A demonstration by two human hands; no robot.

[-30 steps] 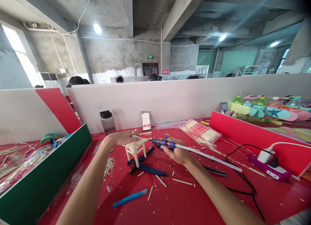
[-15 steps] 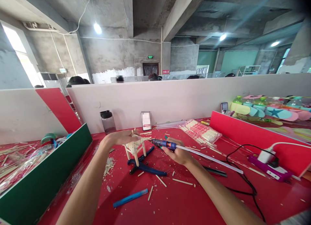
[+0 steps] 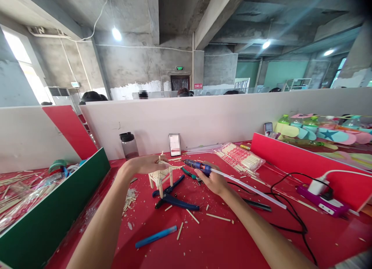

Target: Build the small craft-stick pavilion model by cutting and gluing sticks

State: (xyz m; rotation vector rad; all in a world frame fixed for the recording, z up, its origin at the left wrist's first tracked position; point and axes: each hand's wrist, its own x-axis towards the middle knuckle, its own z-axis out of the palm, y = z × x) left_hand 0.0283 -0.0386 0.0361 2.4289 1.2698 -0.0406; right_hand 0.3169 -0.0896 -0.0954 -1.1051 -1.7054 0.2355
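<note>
My left hand [image 3: 143,164] rests over the top of a small stick-built model [image 3: 161,175] that stands on the red table [image 3: 232,238]. My right hand [image 3: 212,180] grips a blue glue gun [image 3: 197,166] with a long white glue stick [image 3: 247,187] trailing back to the right. The gun's tip sits just right of the model's upper edge, near my left fingers. Blue-handled pliers [image 3: 171,195] lie under and in front of the model.
A dark bottle [image 3: 128,145] and a phone [image 3: 174,144] stand by the white partition. A packet of sticks [image 3: 240,156] lies at the back right. A power strip [image 3: 322,201] with black cable sits right. A blue pen [image 3: 156,236] and loose sticks litter the front.
My right hand has lifted the glue gun slightly and moved it up and back, uncovering a green tool on the table. My left hand and the model stay put.
</note>
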